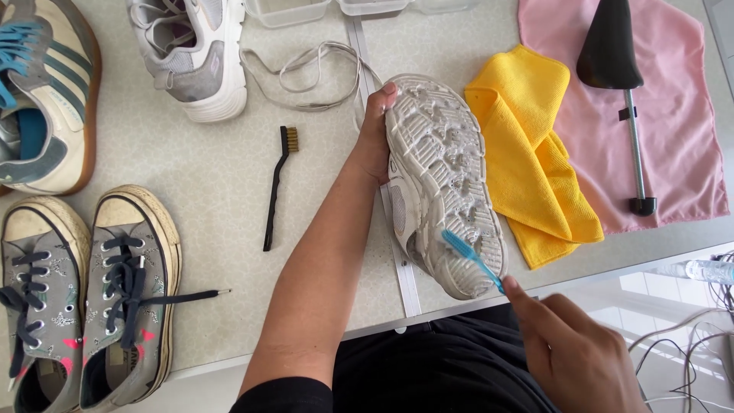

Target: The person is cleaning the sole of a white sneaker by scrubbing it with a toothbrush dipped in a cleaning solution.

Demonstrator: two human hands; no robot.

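My left hand (373, 138) grips a white sneaker (443, 176) by its side, sole turned up towards me, above the table's front edge. My right hand (573, 352) holds a blue toothbrush (470, 258) whose bristle end rests on the heel part of the grey-white sole. A loose grey shoelace (313, 76) lies on the table just behind the left hand.
A black wire brush (277, 183) lies left of my arm. A matching white sneaker (195, 53) sits behind it, and grey lace-up sneakers (92, 291) and a cream shoe (46, 92) are at the left. Yellow cloth (535, 160), pink cloth (665, 115) and a black shoe tree (615, 69) lie right.
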